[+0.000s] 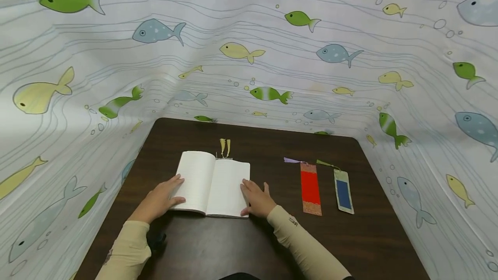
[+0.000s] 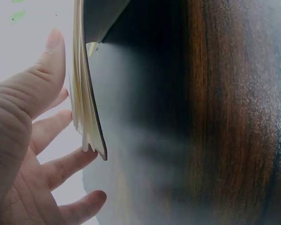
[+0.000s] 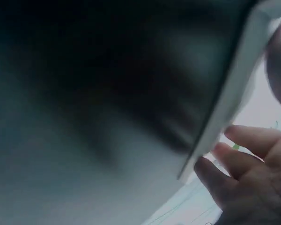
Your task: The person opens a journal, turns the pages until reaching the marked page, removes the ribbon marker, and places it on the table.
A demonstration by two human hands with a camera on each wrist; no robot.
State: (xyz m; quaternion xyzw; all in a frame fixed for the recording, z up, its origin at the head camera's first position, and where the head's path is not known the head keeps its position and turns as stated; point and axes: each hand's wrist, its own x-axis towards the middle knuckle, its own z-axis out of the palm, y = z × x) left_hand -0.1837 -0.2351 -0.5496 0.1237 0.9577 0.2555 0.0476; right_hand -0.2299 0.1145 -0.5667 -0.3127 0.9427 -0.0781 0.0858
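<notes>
An open book (image 1: 229, 189) with blank-looking white pages lies on the dark wooden table, left of the middle. At its left edge rests my left hand (image 1: 157, 198), fingers spread and thumb on the lower page corner. My right hand (image 1: 257, 198) touches the opposite edge, its thumb near the lower right corner. In the left wrist view, the stacked page edges (image 2: 84, 98) stand beside loosely extended fingers (image 2: 68, 164). Dim in the right wrist view, the book's edge (image 3: 215, 122) meets the fingertips (image 3: 207, 169). Two yellow tassels (image 1: 223, 146) stick out above the book's spine.
Right of the book lie a red bookmark (image 1: 310, 187) with a purple tassel (image 1: 292, 160) and a blue-and-cream bookmark (image 1: 344, 193) with a green tassel (image 1: 327, 164). A fish-patterned white cloth (image 1: 272, 70) rises around the table (image 1: 272, 245).
</notes>
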